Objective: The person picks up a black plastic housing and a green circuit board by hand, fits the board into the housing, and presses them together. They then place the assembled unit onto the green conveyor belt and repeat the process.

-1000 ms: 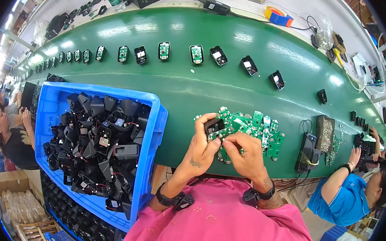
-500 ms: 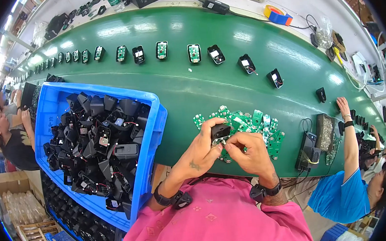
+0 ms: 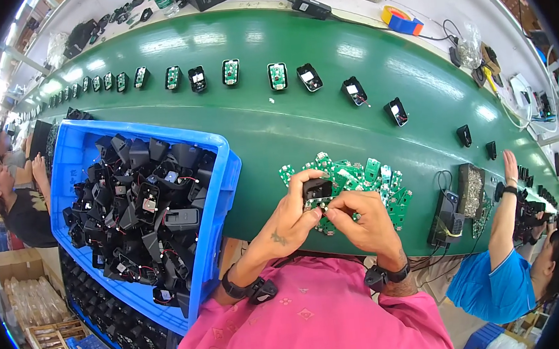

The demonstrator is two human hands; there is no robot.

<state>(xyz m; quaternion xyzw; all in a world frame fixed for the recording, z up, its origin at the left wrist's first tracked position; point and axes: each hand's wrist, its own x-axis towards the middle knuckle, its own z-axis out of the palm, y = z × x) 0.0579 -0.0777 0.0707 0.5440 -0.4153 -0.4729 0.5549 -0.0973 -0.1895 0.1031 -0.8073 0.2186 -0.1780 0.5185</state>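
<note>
**Both hands on a small black casing above a heap of green boards**

Head view. The left hand (image 3: 294, 216) and right hand (image 3: 360, 219) meet just below picture centre, at about 6 o'clock from the middle of the green bench (image 3: 276, 132). Between them sits a small black casing (image 3: 317, 188), with a green board (image 3: 314, 204) showing at its underside. Left grip: fingers wrapped round the casing's left side, grasping it. Right grip: thumb and fingertips pinched at the lower edge of the board, clenched on it. Casing held just above the bench edge, not resting on it.

Directly behind the hands, at 12 to 2 o'clock from them, a loose pile of green circuit boards (image 3: 365, 175) lies on the bench. At 9 o'clock, a blue crate (image 3: 219, 199) heaped with black casings and thin wires (image 3: 144, 205); its right wall is near the left forearm.

Along the far side of the bench, a curved row of single units (image 3: 277, 76) runs from 10 o'clock to 2 o'clock, well apart from the hands. At 3 o'clock, a black box with a cable (image 3: 446, 217) stands near the bench edge.

Wristbands (image 3: 248, 288) on both wrists. Pink shirt (image 3: 317, 316) at 6 o'clock. A person in blue (image 3: 492, 289) reaches onto the bench at 4 o'clock; another person (image 3: 13, 208) sits at 9 o'clock.
</note>
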